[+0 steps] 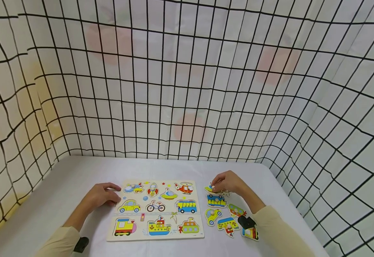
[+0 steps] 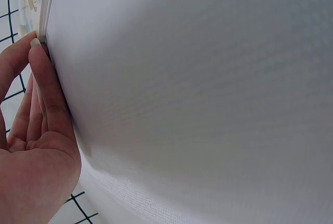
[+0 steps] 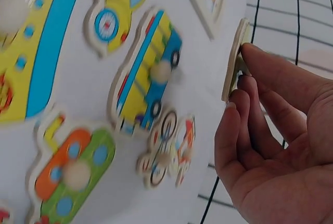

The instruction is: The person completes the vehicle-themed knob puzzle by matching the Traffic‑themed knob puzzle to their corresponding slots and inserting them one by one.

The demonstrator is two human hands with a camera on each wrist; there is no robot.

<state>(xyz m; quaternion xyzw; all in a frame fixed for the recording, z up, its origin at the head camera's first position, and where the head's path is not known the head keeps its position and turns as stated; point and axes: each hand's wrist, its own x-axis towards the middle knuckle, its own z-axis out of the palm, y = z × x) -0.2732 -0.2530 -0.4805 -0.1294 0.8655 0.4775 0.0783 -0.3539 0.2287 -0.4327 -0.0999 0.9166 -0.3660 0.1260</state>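
Note:
My right hand [image 1: 228,181] pinches a flying saucer puzzle piece [image 1: 210,188] by its knob, just off the right side of the wooden puzzle board [image 1: 142,234]. In the right wrist view that piece [image 3: 237,60] is tilted edge-on, raised above the table. My left hand [image 1: 99,195] lies at the board's left edge, its thumb and forefinger touching the rim. Below the right hand are the bus piece [image 1: 216,201], bicycle piece [image 3: 162,151] and a red-and-white piece [image 3: 186,143]. The board shows printed vehicles; the plane [image 1: 133,187] and rocket [image 1: 152,190] seem to have knobs.
Nearer the right forearm lie the car piece [image 1: 212,216], submarine piece [image 1: 236,210], ship piece [image 1: 228,224] and train piece [image 1: 250,232]; the right wrist camera partly covers the train. A black grid net [image 1: 174,96] surrounds the white table [image 1: 77,171] at the back and sides.

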